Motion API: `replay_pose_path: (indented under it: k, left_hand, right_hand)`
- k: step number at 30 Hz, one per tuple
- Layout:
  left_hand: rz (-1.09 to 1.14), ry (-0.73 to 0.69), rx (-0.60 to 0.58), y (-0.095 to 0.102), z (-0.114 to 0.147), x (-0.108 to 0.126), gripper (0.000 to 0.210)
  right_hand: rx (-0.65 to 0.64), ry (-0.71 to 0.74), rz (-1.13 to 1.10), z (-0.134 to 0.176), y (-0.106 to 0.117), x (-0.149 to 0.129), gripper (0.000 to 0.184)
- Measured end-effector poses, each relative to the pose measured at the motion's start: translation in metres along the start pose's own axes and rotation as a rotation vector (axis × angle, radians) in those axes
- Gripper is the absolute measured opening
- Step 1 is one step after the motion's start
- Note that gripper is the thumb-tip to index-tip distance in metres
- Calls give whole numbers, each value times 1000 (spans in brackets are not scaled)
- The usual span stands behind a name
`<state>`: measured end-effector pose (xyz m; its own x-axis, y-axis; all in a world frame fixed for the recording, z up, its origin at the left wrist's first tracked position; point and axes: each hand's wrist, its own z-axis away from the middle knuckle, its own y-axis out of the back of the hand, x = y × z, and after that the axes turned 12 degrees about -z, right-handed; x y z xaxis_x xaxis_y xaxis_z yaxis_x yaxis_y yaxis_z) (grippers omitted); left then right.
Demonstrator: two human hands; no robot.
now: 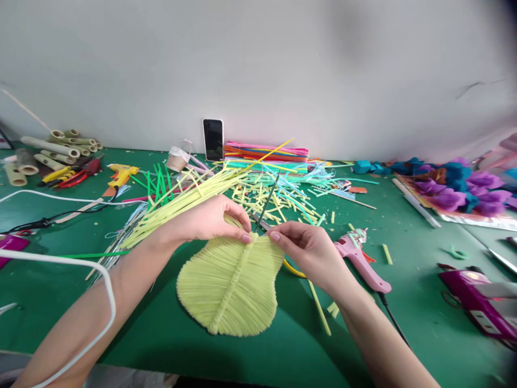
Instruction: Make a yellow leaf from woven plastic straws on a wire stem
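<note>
A broad yellow-green leaf [230, 285] made of pipe cleaners is held up over the green table, its thick midrib running down the middle. A thin dark stem [267, 202] sticks out of its upper end, pointing away from me. My left hand [220, 220] is closed on the leaf's upper edge, thumb in front beside the midrib. My right hand [307, 250] pinches the upper right edge between thumb and fingertips, close to the stem. The fingers of the left hand behind the leaf are partly hidden.
A bundle of yellow-green pipe cleaners [177, 207] and cut pieces lie behind the leaf. A pink glue gun [361, 264] rests at right, a yellow glue gun [122, 175] at left. A phone [213, 140] leans on the wall. A white cable [110, 291] crosses my left arm.
</note>
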<state>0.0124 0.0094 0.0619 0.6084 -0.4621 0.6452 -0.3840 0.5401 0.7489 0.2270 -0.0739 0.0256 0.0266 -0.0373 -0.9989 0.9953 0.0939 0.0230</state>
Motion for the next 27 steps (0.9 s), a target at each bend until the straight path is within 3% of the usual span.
replay_pose_path:
  k: [6,15,21,27]
  left_hand:
    - [34,-10,-17,-1,-2,-3,25]
    - [97,15,-58,0,-5,-9,28]
    - [572,200,52,-14,-5,-24,59]
    - [866,352,198,-45,1,-32,40]
  right_hand:
    - [-20,-129,-93,1,3,2,29]
    - [-38,47,131,7,5,-2,32]
    - [13,-15,62,2,6,7,37]
    - [-79,-19,10,-2,3,17,36]
